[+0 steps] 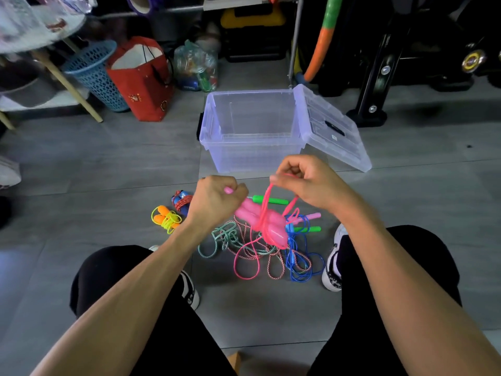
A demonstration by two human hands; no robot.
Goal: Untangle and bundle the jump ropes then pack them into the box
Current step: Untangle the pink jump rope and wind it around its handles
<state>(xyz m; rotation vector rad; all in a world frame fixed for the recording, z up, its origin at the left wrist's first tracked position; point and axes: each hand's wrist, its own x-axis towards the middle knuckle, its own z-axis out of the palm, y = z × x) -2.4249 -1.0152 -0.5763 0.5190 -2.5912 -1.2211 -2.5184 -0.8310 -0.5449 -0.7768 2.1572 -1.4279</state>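
My left hand (217,198) grips the pink handles of the pink jump rope (260,221) above the floor. My right hand (306,180) pinches a loop of the pink cord and holds it up over the handles. Below them lies a tangled pile of ropes (271,253): teal, red-white striped and blue cords, with green handles (267,200). Two bundled ropes rest to the left, an orange-handled yellow one (166,218) and a blue-handled red one (182,202). The clear plastic box (252,128) stands open beyond my hands, nothing visible inside.
The box lid (330,126) hangs open to the right. A red bag (141,77), a blue basket (95,71) and a table leg (67,85) stand at the back left. Black equipment (379,77) fills the back right. My shoes (334,261) flank the pile.
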